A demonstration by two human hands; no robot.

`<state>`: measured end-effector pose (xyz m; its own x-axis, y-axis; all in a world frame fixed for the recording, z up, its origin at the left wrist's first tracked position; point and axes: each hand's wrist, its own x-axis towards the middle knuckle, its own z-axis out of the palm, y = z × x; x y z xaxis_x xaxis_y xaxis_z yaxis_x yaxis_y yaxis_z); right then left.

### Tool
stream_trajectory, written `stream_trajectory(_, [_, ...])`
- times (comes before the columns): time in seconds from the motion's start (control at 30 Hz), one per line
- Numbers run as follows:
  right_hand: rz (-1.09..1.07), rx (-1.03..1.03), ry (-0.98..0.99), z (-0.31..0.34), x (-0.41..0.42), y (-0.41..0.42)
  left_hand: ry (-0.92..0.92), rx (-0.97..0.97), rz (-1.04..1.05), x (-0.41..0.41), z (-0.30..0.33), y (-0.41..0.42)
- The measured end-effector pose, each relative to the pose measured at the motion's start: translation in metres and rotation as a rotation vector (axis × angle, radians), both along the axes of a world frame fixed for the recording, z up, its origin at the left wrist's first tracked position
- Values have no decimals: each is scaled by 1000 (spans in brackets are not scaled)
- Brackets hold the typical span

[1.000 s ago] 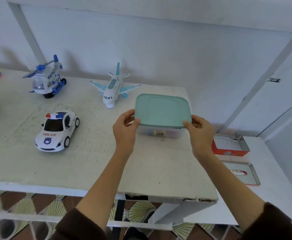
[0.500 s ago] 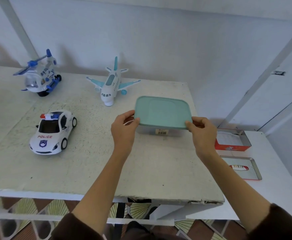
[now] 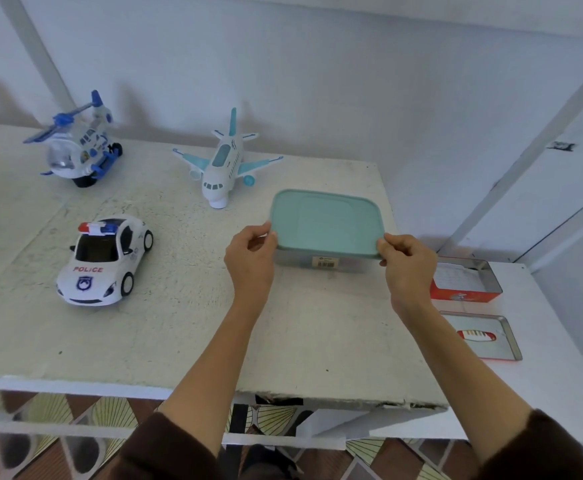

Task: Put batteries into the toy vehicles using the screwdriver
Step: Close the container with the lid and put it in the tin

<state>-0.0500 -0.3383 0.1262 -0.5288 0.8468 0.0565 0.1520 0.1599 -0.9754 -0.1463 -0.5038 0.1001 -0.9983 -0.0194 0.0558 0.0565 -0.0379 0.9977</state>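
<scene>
A clear plastic box with a teal lid (image 3: 326,223) stands at the right side of the white table (image 3: 179,334). My left hand (image 3: 250,258) pinches the lid's near left corner. My right hand (image 3: 407,263) pinches its near right corner. Left of the box stand a white and teal toy plane (image 3: 222,164), a white police car (image 3: 104,261) and a blue and white toy helicopter (image 3: 78,147). What lies in the box is hidden by the lid. No screwdriver or batteries show.
On a lower white surface to the right sit an open red tin (image 3: 465,280) and its flat lid (image 3: 484,336). A white wall rises right behind the table. Patterned floor shows below the table's front edge.
Both hands keep their pinch on the lid's near corners. The view has shifted a little, so the toys and box sit slightly differently in frame.
</scene>
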Motion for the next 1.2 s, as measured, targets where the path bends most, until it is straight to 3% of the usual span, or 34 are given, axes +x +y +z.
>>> stream_trajectory(0.23, [123, 334, -190, 0, 1, 0, 204, -432, -261, -22, 21, -7])
stream_trajectory(0.37, [273, 581, -479, 15, -14, 16, 307, -698, -414, -45, 25, -3])
stream_trajectory(0.53, [405, 635, -766, 27, -37, 31, 333, -896, -497, -64, 32, 4])
stream_trajectory(0.63, [448, 645, -798, 24, -39, 32, 280, -899, -515, -63, 26, 3])
stream_trajectory(0.83, [454, 498, -671, 19, -35, 28, 128, -602, -562, -56, 14, 2])
stream_trajectory(1.2, [474, 390, -554, 15, -38, 31, 51, -569, -571, -62, 14, 4])
